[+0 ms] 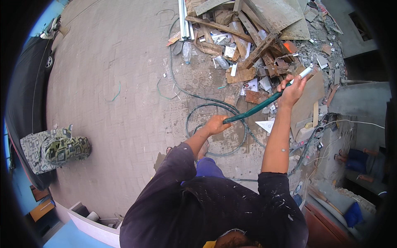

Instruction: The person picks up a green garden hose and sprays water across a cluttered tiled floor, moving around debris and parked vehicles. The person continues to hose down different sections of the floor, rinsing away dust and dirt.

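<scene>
The left hand (216,125) is closed around the lower left part of a thick, flexible green hose (257,108), and the right hand (292,91), farther off and to the right, wraps its fingers round it just below a white tubular end piece (305,72). The held stretch slants up from near left to far right, above thinner-looking green hose loops (215,100) on the grey-brown paving (103,74), with a heap of broken wooden planks (260,50) beyond.
</scene>
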Demonstrator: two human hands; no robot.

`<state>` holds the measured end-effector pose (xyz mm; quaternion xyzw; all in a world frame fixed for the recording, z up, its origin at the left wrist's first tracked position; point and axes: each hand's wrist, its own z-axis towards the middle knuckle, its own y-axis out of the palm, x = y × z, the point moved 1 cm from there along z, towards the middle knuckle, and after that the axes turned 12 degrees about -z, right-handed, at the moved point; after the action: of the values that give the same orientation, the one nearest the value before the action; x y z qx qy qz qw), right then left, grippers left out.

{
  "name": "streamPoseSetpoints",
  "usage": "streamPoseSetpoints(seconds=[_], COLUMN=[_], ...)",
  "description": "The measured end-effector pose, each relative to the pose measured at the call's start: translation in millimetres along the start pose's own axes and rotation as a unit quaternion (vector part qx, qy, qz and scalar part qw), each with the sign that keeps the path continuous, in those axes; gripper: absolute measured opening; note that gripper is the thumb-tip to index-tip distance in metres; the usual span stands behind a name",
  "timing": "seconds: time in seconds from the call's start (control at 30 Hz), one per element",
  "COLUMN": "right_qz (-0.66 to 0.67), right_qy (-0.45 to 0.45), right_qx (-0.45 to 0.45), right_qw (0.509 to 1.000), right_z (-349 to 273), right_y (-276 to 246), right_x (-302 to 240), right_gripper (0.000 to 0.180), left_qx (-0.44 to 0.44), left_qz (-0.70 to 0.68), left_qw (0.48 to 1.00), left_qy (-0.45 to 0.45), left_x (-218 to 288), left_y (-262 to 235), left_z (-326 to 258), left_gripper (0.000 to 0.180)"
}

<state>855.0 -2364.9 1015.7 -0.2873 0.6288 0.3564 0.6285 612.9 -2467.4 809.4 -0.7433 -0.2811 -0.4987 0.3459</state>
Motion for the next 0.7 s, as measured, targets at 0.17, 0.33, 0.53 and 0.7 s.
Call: streamPoseSetpoints(seconds=[0.17,0.33,0.53,0.7], right_qz=[0.027,0.030,0.069,0.109], right_qy=[-0.014,0.113,0.238,0.235], right_qx=[0.060,0.097,0.150,0.111], right_qw=[0.998,0.988,0.957,0.959], right_z=[53.5,34.9,-55.5,-160.4], right_y=[-40.9,-29.1,-31.7,1.2], right_x=[-4.6,66.5,145.7,125.5], right_gripper=[0.051,0.042,0.035,0.035], left_qx=[0.045,0.190,0.187,-0.040], left_qz=[0.113,0.115,0.149,0.055], left_qw=[0.989,0.968,0.962,0.986], left_qy=[-0.081,-0.117,-0.131,-0.150], left_x=[-102.9,-93.6,-83.2,-67.5], left_y=[-39.8,-67.2,-125.2,-121.6], left_z=[-92.9,-186.2,-290.6,-299.3], left_gripper=[0.026,0.036,0.037,0.023])
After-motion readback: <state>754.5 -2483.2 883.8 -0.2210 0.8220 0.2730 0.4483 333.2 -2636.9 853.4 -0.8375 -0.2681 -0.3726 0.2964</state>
